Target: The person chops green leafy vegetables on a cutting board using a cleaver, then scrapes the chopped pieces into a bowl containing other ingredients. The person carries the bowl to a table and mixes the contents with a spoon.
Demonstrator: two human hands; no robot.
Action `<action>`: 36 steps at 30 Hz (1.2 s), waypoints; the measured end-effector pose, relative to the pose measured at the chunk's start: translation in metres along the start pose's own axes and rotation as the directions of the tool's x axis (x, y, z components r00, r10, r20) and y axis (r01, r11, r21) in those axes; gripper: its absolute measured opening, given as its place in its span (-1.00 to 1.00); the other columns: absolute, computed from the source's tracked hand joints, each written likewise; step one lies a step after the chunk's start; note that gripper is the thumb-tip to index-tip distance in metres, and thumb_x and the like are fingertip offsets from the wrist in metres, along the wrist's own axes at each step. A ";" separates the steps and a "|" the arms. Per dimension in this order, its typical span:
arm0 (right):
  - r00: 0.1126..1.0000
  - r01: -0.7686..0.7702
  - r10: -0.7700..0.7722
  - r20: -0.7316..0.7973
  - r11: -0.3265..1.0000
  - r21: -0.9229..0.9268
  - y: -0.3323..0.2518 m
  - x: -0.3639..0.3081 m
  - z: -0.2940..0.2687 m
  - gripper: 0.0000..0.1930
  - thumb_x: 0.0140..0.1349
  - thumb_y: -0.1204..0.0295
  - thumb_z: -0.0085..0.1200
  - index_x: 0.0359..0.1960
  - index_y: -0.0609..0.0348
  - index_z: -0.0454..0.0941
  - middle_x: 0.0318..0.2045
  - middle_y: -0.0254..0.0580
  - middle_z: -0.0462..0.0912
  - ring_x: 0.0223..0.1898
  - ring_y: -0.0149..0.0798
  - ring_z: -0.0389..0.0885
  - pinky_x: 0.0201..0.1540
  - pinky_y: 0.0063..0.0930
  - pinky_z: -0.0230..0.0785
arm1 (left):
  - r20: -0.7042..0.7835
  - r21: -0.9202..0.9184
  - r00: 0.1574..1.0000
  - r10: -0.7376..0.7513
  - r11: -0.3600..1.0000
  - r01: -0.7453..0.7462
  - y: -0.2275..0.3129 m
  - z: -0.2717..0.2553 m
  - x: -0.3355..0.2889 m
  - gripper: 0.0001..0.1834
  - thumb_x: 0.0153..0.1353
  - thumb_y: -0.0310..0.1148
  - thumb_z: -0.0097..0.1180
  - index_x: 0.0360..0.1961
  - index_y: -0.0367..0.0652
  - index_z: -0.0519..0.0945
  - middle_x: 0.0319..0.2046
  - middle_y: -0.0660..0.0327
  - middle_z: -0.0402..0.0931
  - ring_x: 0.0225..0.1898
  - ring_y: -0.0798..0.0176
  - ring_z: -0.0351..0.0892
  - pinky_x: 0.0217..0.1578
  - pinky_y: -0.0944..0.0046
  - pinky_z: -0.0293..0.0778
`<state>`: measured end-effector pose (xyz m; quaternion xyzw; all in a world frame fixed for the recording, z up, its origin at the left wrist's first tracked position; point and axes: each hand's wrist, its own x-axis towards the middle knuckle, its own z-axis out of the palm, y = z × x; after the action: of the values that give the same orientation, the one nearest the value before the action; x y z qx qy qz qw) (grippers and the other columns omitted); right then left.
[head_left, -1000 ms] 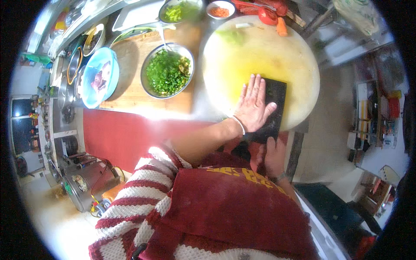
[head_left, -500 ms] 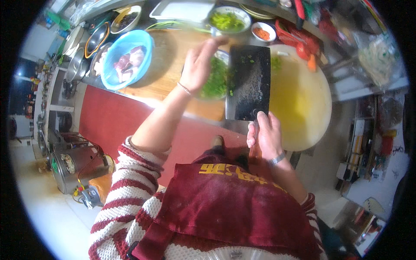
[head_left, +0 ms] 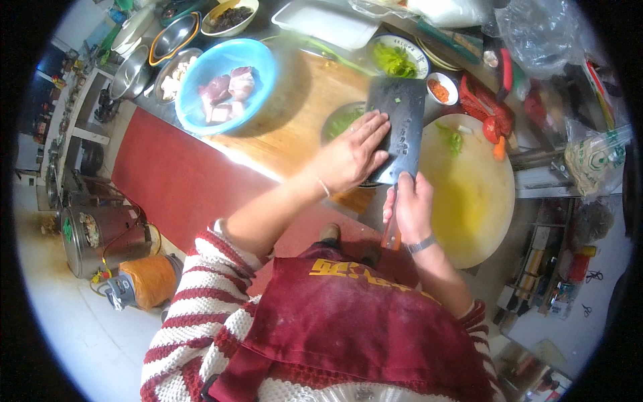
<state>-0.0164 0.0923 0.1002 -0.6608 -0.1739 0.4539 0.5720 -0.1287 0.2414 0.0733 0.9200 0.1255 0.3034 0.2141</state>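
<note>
My right hand [head_left: 413, 206] grips the wooden handle of a broad cleaver [head_left: 402, 137], its dark blade pointing away from me. Flat against the left part of the blade lies my left hand [head_left: 355, 151], fingers stretched out. A few green bits cling to the blade. Beneath them, partly hidden by the hand and cleaver, is a bowl of chopped greens [head_left: 343, 120]. To the right stands a round, pale chopping board [head_left: 469, 201], stained yellow, with a few green pieces [head_left: 454, 139] near its far side.
A blue basin [head_left: 258, 84] of raw meat [head_left: 228, 90] stands left on a wooden board [head_left: 288, 127]. Beyond are a white tray [head_left: 328, 23], a bowl of green vegetable pieces [head_left: 396, 60] and a small bowl of orange-red bits [head_left: 440, 88]. A tomato [head_left: 491, 127] lies by the round board.
My left hand has come down and right onto the cleaver's blade. Most of the green bits on the blade are gone. The view has shifted a little.
</note>
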 end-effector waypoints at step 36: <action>0.997 0.070 -0.069 0.021 0.994 -0.080 -0.015 0.001 0.008 -0.83 0.45 0.37 -0.13 -0.28 0.20 0.36 -0.63 -0.29 0.44 -0.78 -0.40 0.40 -0.79 -0.48 0.25 | -0.130 0.086 0.991 0.034 0.996 -0.023 -0.040 -0.007 0.035 -0.52 0.01 -0.55 0.12 0.05 -0.24 0.58 0.12 0.00 0.52 0.16 -0.08 0.50 0.20 0.05 0.43</action>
<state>-0.0179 0.1021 0.1146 -0.6728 -0.2202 0.4322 0.5586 -0.1094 0.2915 0.0773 0.9079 0.1387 0.3610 0.1620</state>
